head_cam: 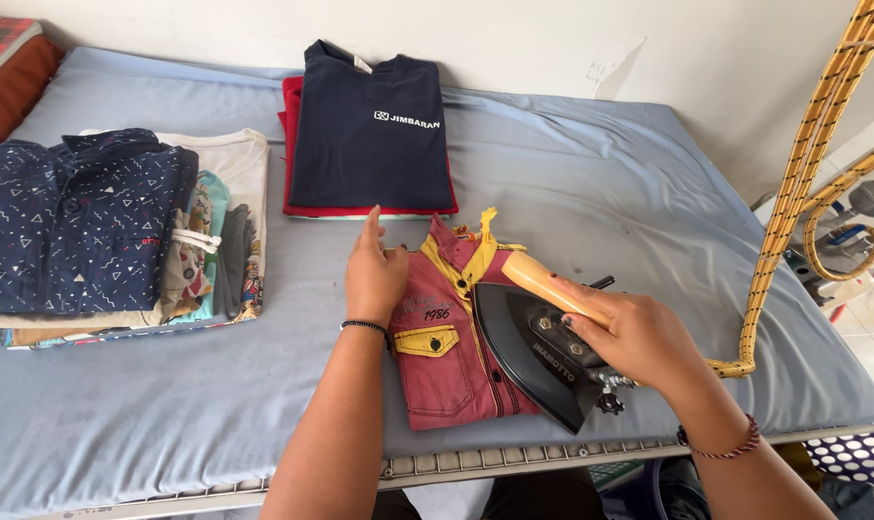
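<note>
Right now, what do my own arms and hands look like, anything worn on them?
Both forearms are bare, with no sleeves in view. The left hand has a thin black cord bracelet at the wrist. The right hand has a slim beaded bracelet in dark reddish tones around its wrist. No rings, gloves or watch are visible.

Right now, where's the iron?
In the head view, the iron sits lower right on the small red shirt, its handle gripped by the right hand; the left hand presses the shirt beside it.
</note>
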